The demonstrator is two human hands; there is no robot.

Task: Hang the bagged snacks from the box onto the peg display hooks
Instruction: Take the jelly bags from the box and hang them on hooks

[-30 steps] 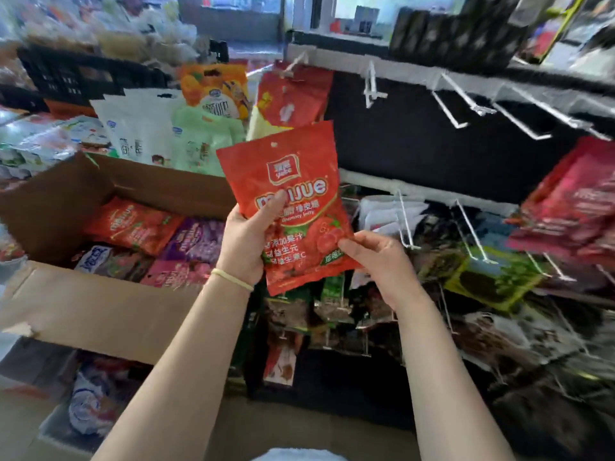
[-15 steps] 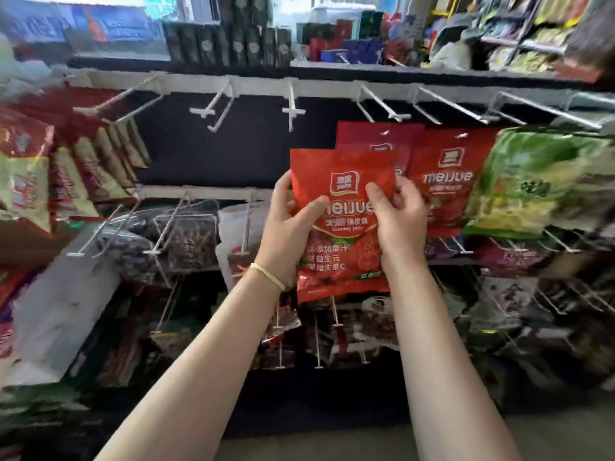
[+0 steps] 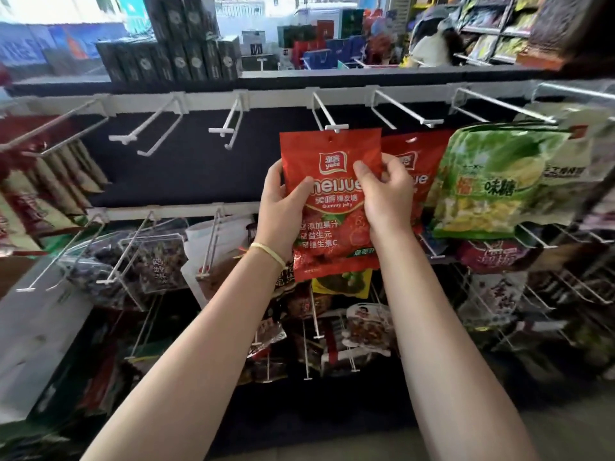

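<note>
A red gummy jelly bag (image 3: 332, 151) is held upright in front of the dark peg display. My left hand (image 3: 283, 207) grips its left edge, thumb across the front. My right hand (image 3: 387, 194) pinches its right side. The bag's top edge, with a small hang hole, sits just under the white tip of a peg hook (image 3: 336, 127) on the top rail. A second red bag of the same kind (image 3: 419, 168) hangs right behind it to the right. The box is out of view.
Bare white hooks (image 3: 229, 128) stick out along the top rail to the left. Green snack bags (image 3: 492, 181) hang at right, brown bags (image 3: 50, 181) at left. Lower hooks (image 3: 312, 334) carry several dark snack packs. Dark boxes (image 3: 186, 54) stand on the top shelf.
My view has swung from the box to the peg display. Both hands have lifted the red bag higher, up to the tip of a top-rail hook.
</note>
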